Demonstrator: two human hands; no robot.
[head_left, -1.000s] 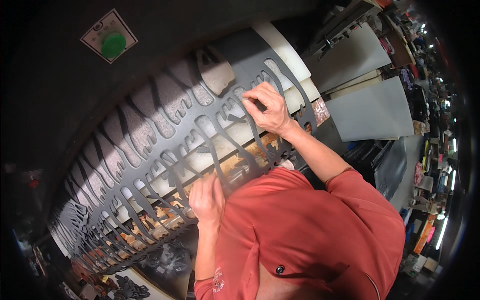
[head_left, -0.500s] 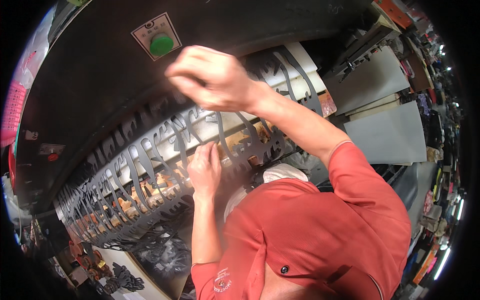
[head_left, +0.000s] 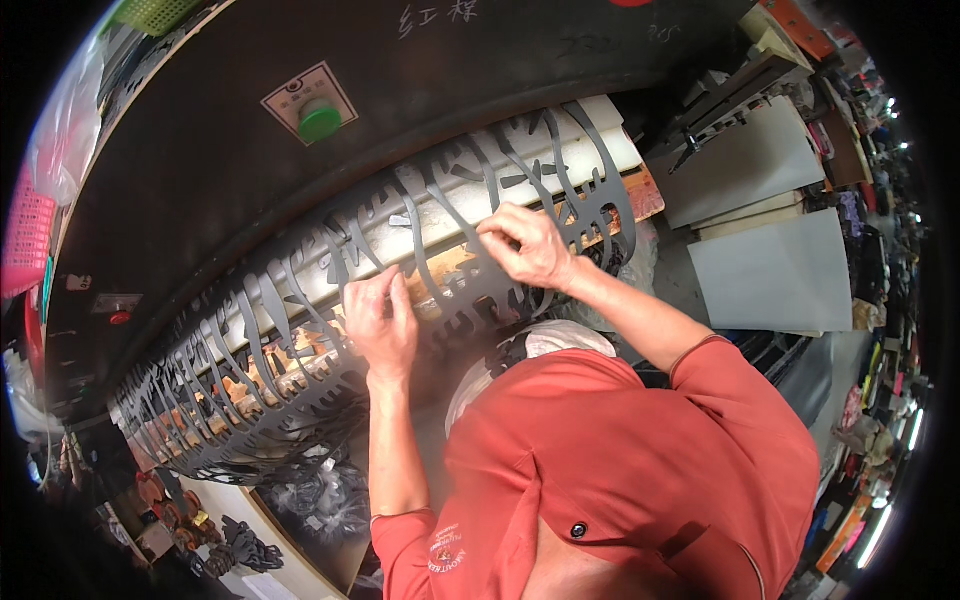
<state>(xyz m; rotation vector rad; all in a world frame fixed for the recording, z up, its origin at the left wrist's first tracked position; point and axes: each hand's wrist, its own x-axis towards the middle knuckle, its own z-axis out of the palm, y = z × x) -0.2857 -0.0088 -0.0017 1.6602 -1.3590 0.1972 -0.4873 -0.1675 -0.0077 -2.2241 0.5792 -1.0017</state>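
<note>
A dark grey cut-out sheet (head_left: 430, 265), a web of curved strips and notches, lies across a white board (head_left: 640, 150) and droops over its near edge. My left hand (head_left: 380, 315) is closed above the middle of the sheet, with a small dark bit at its fingertips that I cannot identify. To its right my right hand (head_left: 528, 247) is curled, thumb and forefinger together against a strip of the sheet. Whatever it pinches is hidden. Small loose dark pieces (head_left: 530, 178) lie among the strips beyond my right hand.
A black machine body (head_left: 200, 150) with a green push button (head_left: 319, 120) rises along the far side, and a red button (head_left: 120, 317) sits at its left. Flat grey sheets (head_left: 770, 270) stand at right. Black plastic bags (head_left: 320, 500) lie below left.
My right hand has come down from in front of the machine near the green button to the sheet. My left hand has shifted slightly left. The view has tilted a little.
</note>
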